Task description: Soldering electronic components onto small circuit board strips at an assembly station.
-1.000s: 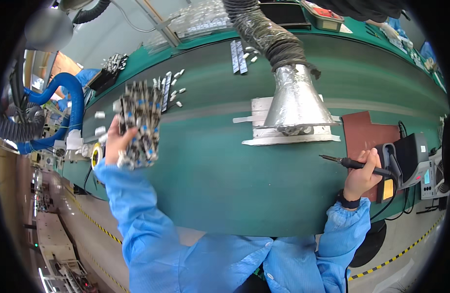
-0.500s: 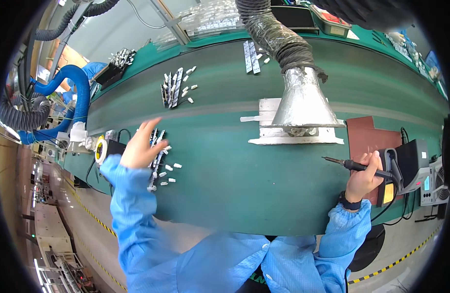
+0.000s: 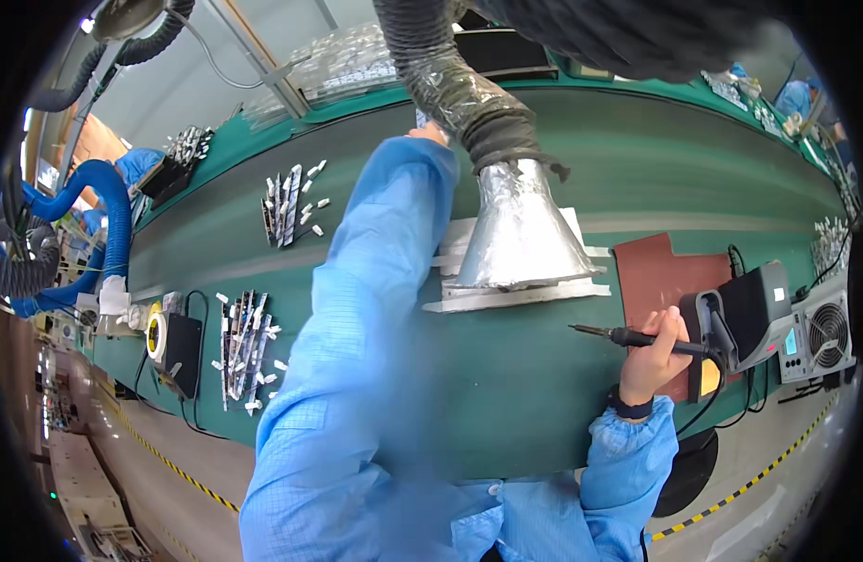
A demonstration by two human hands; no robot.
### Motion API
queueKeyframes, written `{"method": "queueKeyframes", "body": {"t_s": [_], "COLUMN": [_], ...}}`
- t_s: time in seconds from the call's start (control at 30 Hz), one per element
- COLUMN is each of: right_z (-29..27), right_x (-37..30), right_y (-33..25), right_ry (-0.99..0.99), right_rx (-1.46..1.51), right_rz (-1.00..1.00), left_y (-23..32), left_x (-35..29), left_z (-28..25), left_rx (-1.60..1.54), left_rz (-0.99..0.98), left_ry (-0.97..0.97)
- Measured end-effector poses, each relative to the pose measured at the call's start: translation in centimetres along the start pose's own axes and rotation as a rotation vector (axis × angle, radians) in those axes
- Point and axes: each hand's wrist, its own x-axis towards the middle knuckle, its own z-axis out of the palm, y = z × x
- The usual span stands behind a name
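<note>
My right hand [image 3: 649,367] is closed around the handle of a soldering iron [image 3: 626,336], its tip pointing left above the green bench mat [image 3: 506,393]. My left arm stretches far across the bench, and my left hand [image 3: 430,133] is at a pale strip board [image 3: 420,118] beside the duct hose. Hose and sleeve hide most of its fingers, so I cannot tell whether they grip the strip. Strip boards with white connectors [image 3: 244,347] lie to the left of my arm. Another group of strips [image 3: 283,208] lies farther back.
A metal fume hood [image 3: 525,234] on a ribbed hose [image 3: 417,51] hangs over a white fixture [image 3: 516,298]. On the right stand a soldering station [image 3: 755,314] and a grey device with a fan [image 3: 825,328], near a brown mat [image 3: 670,272]. A black box [image 3: 178,356] sits left.
My left hand has moved from the near-left strips up and across to the far strip by the hose. The right hand still holds the soldering iron. The whole view has shifted.
</note>
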Motion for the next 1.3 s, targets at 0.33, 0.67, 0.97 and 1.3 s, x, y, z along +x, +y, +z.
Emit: {"method": "queueKeyframes", "body": {"t_s": [0.33, 0.67, 0.97, 1.3], "right_z": [-0.2, 0.0, 0.2, 0.0], "right_x": [0.3, -0.1, 0.4, 0.8], "right_y": [-0.3, -0.8, -0.3, -0.5], "right_ry": [-0.142, -0.157, -0.113, -0.117], "right_rx": [0.075, 0.118, 0.127, 0.107], "right_rz": [-0.005, 0.006, -0.044, -0.084], "left_y": [-12.2, -15.4, -6.9, -5.6], "left_x": [-11.6, -38.6, -37.9, -34.1], "left_z": [-16.1, -23.4, -19.5, -18.7], "left_rx": [-0.769, -0.565, -0.465, -0.644], "left_rz": [-0.037, 0.408, 0.977, 0.784], "left_ry": [-0.26, -0.306, -0.477, -0.906]}}
